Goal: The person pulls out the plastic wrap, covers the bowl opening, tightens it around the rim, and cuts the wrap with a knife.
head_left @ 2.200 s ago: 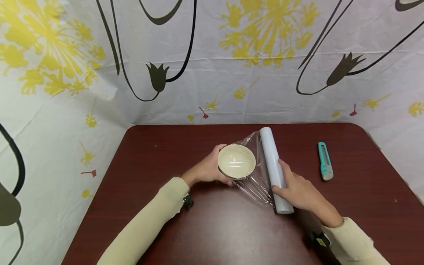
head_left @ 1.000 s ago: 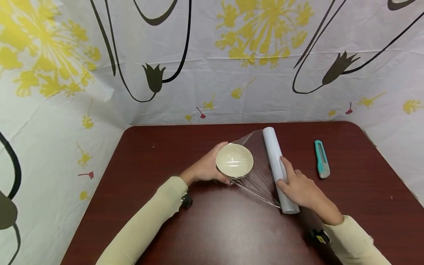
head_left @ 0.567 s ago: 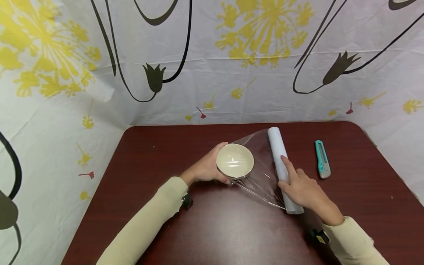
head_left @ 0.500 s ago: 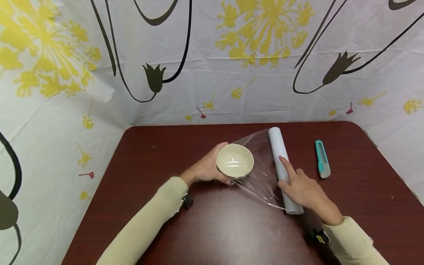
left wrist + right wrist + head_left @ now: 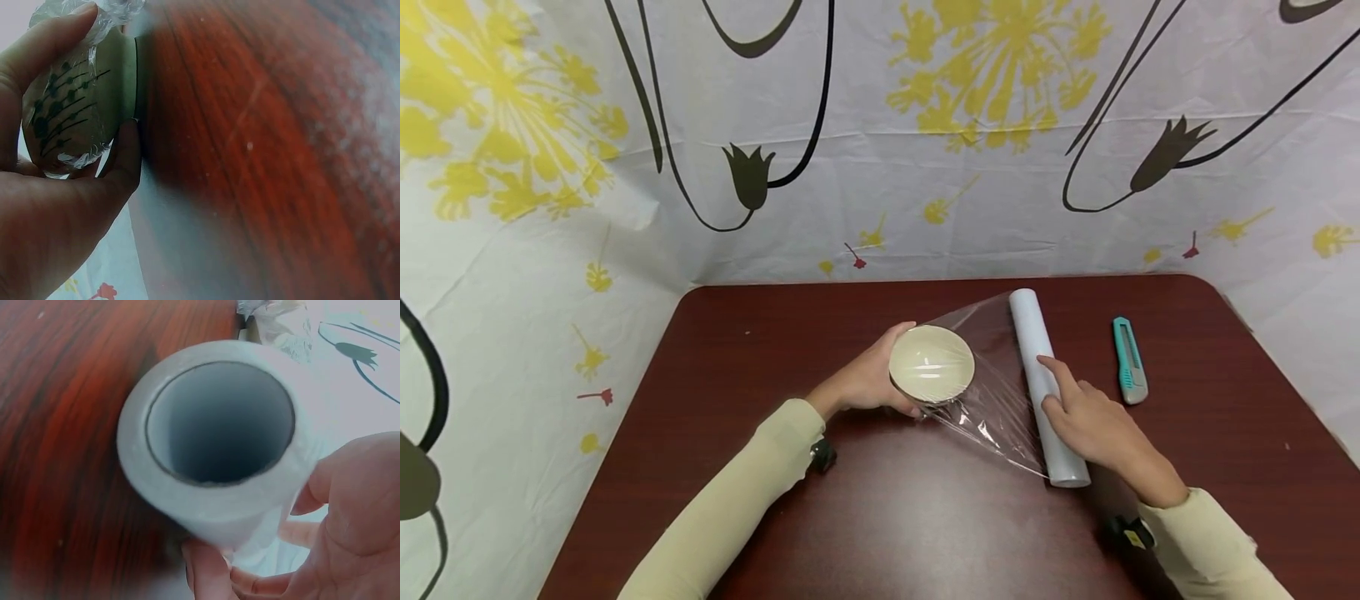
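Note:
My left hand (image 5: 876, 375) grips the side of a cream bowl (image 5: 931, 364) with clear plastic wrap over its top. In the left wrist view the thumb and fingers hold the wrapped bowl (image 5: 69, 112), which has dark green leaf marks on its side. A sheet of plastic wrap (image 5: 992, 400) stretches from the bowl to a white roll of plastic wrap (image 5: 1033, 333) on the table. Loosely bent, the fingers of my right hand (image 5: 1093, 425) rest at the roll's right side and top. Its hollow core (image 5: 222, 425) faces the right wrist camera.
A teal box cutter (image 5: 1129, 360) lies to the right of the roll on the dark red-brown table (image 5: 790, 333). Behind the table and along its left side hangs a white cloth (image 5: 850, 167) with yellow and dark flower prints.
The roll has moved right, lengthening the sheet between it and the bowl, then nearly stopped. My right hand has shifted slightly right and its thumb has loosened. The left hand stays on the bowl.

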`<move>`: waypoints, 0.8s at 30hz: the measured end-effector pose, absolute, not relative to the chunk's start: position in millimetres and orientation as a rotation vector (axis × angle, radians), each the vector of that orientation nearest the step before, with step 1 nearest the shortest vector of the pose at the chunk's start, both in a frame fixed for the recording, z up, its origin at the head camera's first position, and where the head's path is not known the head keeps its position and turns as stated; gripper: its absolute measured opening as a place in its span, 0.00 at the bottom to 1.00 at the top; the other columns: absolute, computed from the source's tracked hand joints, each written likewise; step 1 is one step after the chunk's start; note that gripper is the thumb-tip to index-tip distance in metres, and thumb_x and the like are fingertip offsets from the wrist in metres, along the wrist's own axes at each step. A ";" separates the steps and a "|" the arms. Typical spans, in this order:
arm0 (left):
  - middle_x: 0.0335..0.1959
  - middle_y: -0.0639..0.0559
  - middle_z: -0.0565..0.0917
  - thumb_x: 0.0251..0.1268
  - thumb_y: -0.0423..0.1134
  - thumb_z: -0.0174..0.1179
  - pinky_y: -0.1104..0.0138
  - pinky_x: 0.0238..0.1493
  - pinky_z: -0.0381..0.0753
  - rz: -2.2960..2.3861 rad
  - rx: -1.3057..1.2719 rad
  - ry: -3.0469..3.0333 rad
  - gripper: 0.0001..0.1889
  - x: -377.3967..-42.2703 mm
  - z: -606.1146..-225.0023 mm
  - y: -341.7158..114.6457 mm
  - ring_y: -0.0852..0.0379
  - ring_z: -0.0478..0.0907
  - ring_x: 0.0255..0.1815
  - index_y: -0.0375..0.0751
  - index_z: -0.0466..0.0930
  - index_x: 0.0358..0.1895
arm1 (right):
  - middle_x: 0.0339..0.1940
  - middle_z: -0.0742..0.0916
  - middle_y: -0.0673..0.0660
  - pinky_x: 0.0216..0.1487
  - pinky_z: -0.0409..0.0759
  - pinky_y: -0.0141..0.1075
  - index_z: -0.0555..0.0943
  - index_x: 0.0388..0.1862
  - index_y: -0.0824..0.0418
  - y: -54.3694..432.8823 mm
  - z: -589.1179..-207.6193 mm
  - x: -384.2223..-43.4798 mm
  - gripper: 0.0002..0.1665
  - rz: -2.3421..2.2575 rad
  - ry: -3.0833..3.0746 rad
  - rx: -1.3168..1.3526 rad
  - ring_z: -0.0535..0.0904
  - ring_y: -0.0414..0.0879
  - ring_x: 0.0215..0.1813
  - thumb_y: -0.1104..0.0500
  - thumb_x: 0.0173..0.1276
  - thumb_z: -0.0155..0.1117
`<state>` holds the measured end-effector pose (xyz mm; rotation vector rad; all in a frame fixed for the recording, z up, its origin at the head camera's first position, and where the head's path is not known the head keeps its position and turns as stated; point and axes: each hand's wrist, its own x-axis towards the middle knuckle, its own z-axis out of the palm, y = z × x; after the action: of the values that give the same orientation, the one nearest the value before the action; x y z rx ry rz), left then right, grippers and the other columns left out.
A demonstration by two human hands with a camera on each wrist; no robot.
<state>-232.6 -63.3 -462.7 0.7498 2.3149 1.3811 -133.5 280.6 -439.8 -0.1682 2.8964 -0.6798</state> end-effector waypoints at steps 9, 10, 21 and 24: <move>0.81 0.38 0.67 0.35 0.32 0.93 0.49 0.81 0.65 1.381 0.757 2.329 0.75 -232.7 -463.5 -62.6 0.43 0.70 0.76 0.39 0.49 0.89 | 0.54 0.78 0.82 0.28 0.78 0.51 0.46 0.89 0.66 281.2 -435.2 -135.9 0.48 -0.608 2.875 -0.076 0.80 0.58 0.31 0.50 0.81 0.53; 0.81 0.38 0.67 0.35 0.31 0.93 0.50 0.81 0.65 1.380 0.761 2.330 0.75 -232.8 -463.5 -62.4 0.43 0.70 0.76 0.39 0.49 0.89 | 0.54 0.77 0.83 0.27 0.77 0.51 0.46 0.89 0.66 281.4 -434.9 -135.7 0.49 -0.594 2.871 -0.061 0.79 0.58 0.29 0.50 0.81 0.53; 0.81 0.37 0.67 0.35 0.31 0.93 0.50 0.82 0.64 1.381 0.760 2.329 0.75 -232.4 -461.5 -63.1 0.42 0.70 0.77 0.37 0.49 0.89 | 0.67 0.70 0.84 0.25 0.72 0.48 0.49 0.92 0.58 285.1 -439.3 -135.0 0.43 -0.578 2.865 -0.040 0.75 0.57 0.25 0.49 0.84 0.42; 0.81 0.37 0.67 0.35 0.31 0.93 0.49 0.82 0.63 1.379 0.756 2.331 0.75 -231.6 -461.0 -63.4 0.42 0.70 0.77 0.37 0.49 0.89 | 0.64 0.74 0.83 0.26 0.72 0.48 0.53 0.90 0.62 287.8 -440.8 -138.5 0.38 -0.616 2.905 -0.074 0.76 0.56 0.29 0.52 0.86 0.39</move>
<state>-231.6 -63.4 -461.0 0.7558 2.3306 1.3787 -138.5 287.8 -440.8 -0.0742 2.9049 -0.6156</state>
